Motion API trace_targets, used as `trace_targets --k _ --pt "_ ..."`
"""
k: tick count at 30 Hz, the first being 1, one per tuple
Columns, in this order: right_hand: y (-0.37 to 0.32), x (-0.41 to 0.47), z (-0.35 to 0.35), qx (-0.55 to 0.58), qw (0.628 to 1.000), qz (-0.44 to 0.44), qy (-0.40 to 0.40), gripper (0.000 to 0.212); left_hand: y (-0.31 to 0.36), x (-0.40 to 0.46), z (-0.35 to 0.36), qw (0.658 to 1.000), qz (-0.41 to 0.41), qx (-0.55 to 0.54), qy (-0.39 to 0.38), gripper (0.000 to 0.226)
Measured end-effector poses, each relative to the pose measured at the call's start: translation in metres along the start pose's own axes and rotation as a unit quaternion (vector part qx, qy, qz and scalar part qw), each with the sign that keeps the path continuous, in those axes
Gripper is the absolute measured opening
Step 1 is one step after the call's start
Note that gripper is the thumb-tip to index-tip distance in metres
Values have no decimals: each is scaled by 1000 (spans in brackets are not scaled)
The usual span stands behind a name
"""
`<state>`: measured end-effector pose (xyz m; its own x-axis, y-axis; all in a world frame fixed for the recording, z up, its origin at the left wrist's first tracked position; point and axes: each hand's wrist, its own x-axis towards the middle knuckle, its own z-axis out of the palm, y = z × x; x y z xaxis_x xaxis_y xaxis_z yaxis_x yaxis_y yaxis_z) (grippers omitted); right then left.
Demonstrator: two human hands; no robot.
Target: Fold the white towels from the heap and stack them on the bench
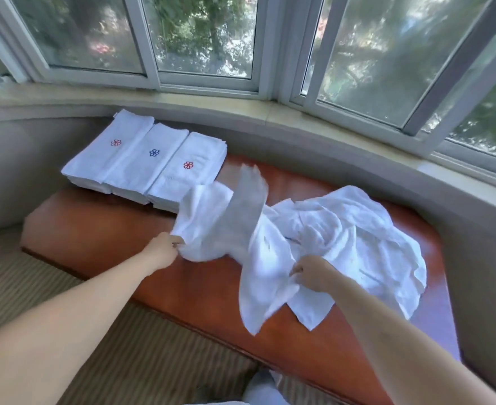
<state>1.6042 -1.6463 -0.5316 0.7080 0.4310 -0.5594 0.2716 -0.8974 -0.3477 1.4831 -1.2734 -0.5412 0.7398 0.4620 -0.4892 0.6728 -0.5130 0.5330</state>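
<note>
Bay windows (202, 39) with blurred greenery outside, perhaps trees; striped carpet (141, 346) below

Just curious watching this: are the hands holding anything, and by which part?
Yes. Both hands hold one white towel by its near edge: the left hand pinches the left end, the right hand the right.

I see one white towel (226, 229) rumpled and partly lifted mid-bench (100, 229), a loose heap (357, 238) right of it, and three folded stacks (144, 162) far left.
</note>
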Motion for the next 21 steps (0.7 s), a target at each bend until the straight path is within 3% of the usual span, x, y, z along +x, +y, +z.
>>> trace_targets --k 2,4,8,11,13,15,18,19,21 --pt "12 3 24 111 991 60 52 38 -25 -1 12 996 -38 29 74 31" --pt "15 6 42 168 980 81 70 46 -38 -1 20 994 -28 52 87 40" --pt "13 3 68 335 932 112 77 17 -61 -7 38 998 -20 15 57 42" --pt "15 5 77 405 901 127 84 14 -68 -12 46 998 -40 -31 49 41" --pt "14 9 77 488 857 159 41 24 -63 -13 47 992 -56 -95 56 40" --pt "13 9 71 517 840 168 1 19 -49 -14 43 969 -75 -223 75 31" --pt "23 8 67 568 806 166 -29 29 -31 -11 37 890 -110 -437 74 15" --pt "28 8 68 560 808 181 -33 30 -29 -9 38 878 -118 -458 71 11" --pt "37 10 76 427 872 234 -56 23 -33 -3 43 903 -132 -405 55 9"
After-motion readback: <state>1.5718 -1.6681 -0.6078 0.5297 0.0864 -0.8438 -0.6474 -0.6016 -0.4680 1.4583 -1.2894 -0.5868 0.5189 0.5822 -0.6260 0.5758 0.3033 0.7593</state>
